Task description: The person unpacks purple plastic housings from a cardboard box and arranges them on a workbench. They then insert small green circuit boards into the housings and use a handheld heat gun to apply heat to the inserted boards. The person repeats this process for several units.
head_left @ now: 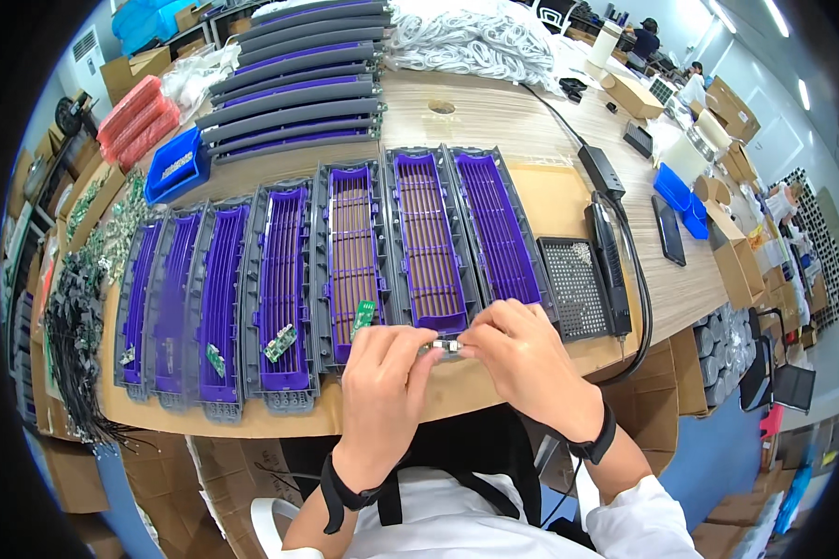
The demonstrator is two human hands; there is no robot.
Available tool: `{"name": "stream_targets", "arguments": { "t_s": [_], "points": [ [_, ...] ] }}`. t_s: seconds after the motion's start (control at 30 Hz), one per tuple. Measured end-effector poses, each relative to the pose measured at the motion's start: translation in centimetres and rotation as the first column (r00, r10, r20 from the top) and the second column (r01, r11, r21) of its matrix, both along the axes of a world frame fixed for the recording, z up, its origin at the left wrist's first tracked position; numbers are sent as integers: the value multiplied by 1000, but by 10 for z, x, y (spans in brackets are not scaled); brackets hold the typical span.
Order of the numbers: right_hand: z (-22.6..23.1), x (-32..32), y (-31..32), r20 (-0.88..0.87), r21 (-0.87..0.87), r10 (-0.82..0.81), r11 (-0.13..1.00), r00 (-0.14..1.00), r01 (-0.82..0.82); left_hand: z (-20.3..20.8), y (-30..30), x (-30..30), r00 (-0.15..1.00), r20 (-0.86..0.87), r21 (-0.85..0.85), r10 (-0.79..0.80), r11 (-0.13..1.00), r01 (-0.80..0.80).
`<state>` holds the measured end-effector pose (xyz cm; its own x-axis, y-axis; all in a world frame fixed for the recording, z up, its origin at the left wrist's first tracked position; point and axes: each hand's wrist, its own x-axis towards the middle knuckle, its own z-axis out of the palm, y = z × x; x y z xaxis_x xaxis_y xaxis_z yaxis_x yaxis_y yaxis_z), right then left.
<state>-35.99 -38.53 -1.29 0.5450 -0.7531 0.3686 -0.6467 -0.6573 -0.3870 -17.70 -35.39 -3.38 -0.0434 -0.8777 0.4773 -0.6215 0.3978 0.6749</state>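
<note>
My left hand (382, 377) and my right hand (527, 359) meet near the table's front edge. Both have their fingers pinched on a small part with a white block (446, 346), perhaps a connector; the fingertips hide much of it. Just beyond lies the lower end of a grey frame with a purple grille (433, 238). Several such frames stand side by side, including one (350, 242) beside my left hand. A green circuit board (364, 315) rests on that one, with another board (279, 344) on the frame to its left.
A black tray of small metal parts (573, 298) and a dark handheld tool (607, 261) with a cable lie at right. Stacked grey-purple panels (294, 88), a blue bin (177, 168) and white cables (475, 42) fill the back. Black wires (79, 335) hang at left.
</note>
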Motion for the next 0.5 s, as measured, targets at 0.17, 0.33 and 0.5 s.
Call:
{"name": "stream_targets", "arguments": {
  "t_s": [0.17, 0.33, 0.5],
  "points": [
    [-7, 1, 13, 121, 47, 32, 998, 992, -38, 0, 14, -3, 1000, -10, 6, -21, 1000, 21],
    [-10, 0, 16, 245, 88, 41, 994, 969, -64, 3, 11, 1, 997, 67, -75, -36, 996, 41],
    [-8, 7, 14, 271, -58, 14, 998, 963, 2, -2, 6, -1, 1000, 27, -69, -14, 997, 15]
  ]
}}
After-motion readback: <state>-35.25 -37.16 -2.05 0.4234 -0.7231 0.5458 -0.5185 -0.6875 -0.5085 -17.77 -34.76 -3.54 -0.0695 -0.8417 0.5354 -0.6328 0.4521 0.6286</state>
